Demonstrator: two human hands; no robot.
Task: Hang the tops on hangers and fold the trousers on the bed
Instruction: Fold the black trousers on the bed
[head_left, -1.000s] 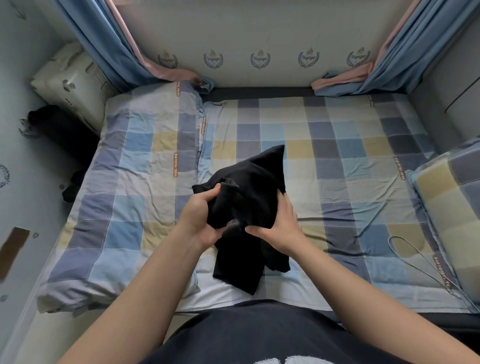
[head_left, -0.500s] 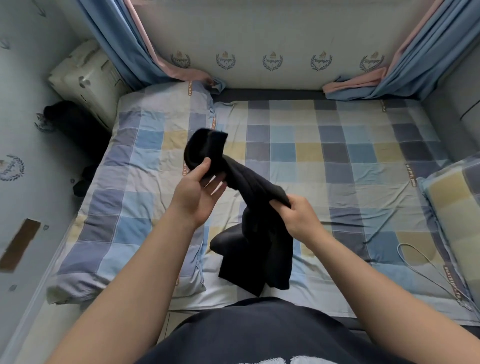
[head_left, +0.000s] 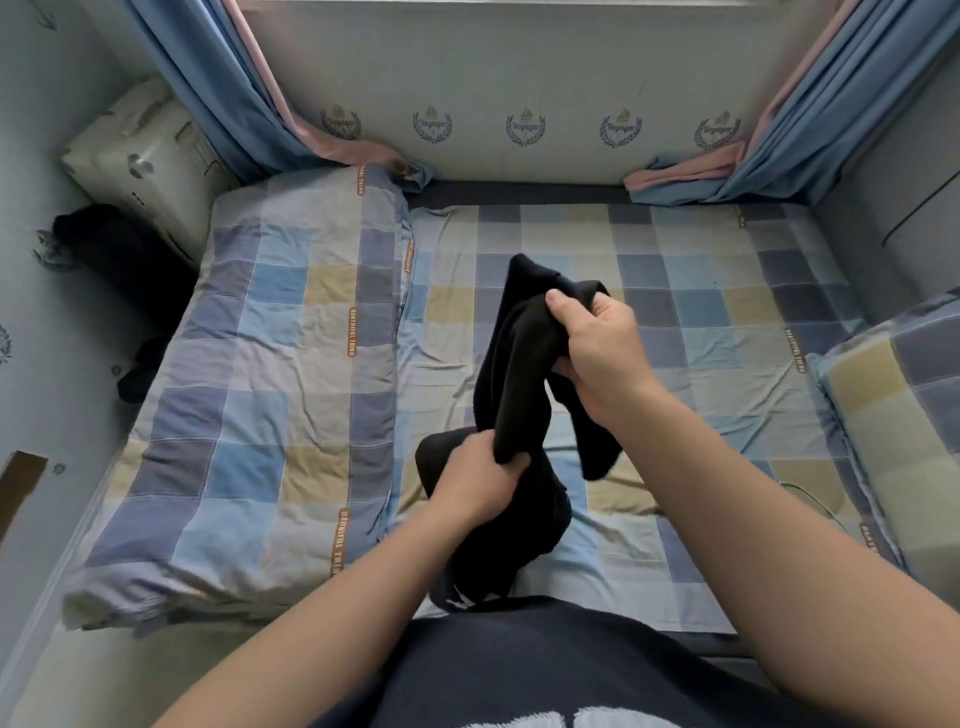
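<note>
- Setting: a bed (head_left: 675, 322) fills the alcove. It is covered by a sheet checked in blue, grey and pale yellow squares, lightly creased. Behind it is a pale wall panel (head_left: 524, 78) printed with a row of laurel emblems. Blue and pink curtains (head_left: 223, 93) are drawn back to both corners.
- Container: a white carton (head_left: 140, 161) stands at the far left corner beside the bed. Its contents cannot be seen. A dark cloth heap (head_left: 119, 260) lies just beside it.
- Bedding: a folded quilt (head_left: 270, 395) in the same check pattern lies along the left side of the bed. A matching pillow (head_left: 893, 405) lies at the right edge.
- Task item: a black garment (head_left: 519, 374) is held above the middle of the bed, bunched into a long, soft roll. Whether it is a top or trousers cannot be told. Its lower end hangs down to the near edge of the bed.
- Right hand (head_left: 597, 348): grips the upper part of the garment, fingers curled round the cloth and thumb laid across the top.
- Left hand (head_left: 478, 478): grips the lower part of the roll, fingers closed round a fold, nearer the person than the right hand.
- Material: the garment is matt, plain and limp, with no visible pattern.
</note>
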